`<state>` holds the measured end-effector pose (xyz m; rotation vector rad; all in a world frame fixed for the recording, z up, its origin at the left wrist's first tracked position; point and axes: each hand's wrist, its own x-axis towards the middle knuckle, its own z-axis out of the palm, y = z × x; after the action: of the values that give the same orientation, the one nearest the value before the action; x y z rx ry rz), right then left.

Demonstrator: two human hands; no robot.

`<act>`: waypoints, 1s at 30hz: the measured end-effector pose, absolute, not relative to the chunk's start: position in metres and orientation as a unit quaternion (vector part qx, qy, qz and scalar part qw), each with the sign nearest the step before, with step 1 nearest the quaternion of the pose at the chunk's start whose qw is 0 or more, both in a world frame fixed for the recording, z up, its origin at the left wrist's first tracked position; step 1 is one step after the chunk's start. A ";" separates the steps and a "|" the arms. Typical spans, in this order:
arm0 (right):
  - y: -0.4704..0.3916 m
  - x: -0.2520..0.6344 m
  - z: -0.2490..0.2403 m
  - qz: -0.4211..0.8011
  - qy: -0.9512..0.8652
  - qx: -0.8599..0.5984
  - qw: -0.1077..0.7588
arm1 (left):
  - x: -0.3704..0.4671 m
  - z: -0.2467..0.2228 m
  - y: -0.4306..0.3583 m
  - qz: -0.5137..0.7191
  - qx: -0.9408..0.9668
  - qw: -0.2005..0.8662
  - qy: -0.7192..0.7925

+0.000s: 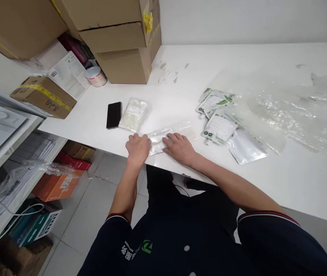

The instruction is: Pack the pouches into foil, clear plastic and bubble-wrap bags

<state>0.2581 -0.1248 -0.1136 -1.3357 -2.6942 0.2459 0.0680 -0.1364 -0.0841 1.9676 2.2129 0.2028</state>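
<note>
A clear plastic bag lies near the table's front edge, with a silvery pouch showing between my hands. My left hand is closed, its fingers curled onto the bag's left end. Across the bag's right part, my right hand rests palm down with its fingers laid out on the plastic. Behind my left hand sits a wrapped, flat pale green packet. A black phone lies left of that packet. To the right are several white-and-green spouted pouches, overlapping in a pile.
A silver pouch and crumpled clear plastic bags spread over the right side. Cardboard boxes stand at the back left, beside a tin and a taped small box. Left and lower, a shelf holds an orange box.
</note>
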 end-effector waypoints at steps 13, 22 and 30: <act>-0.109 0.309 -0.147 0.236 -0.887 -0.304 0.255 | 0.085 -0.088 -0.085 0.146 0.637 0.428 0.625; -0.115 0.302 -0.138 0.240 -0.655 -0.594 0.399 | 0.095 -0.101 -0.094 0.366 0.506 0.549 0.555; -0.108 0.303 -0.118 0.516 -0.559 -0.477 0.440 | 0.100 -0.105 -0.100 0.381 0.609 0.497 0.486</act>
<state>0.3030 -0.1083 -0.1184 -1.1848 -1.3893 1.2813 0.1004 -0.1001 -0.1046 1.4754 1.1763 0.9236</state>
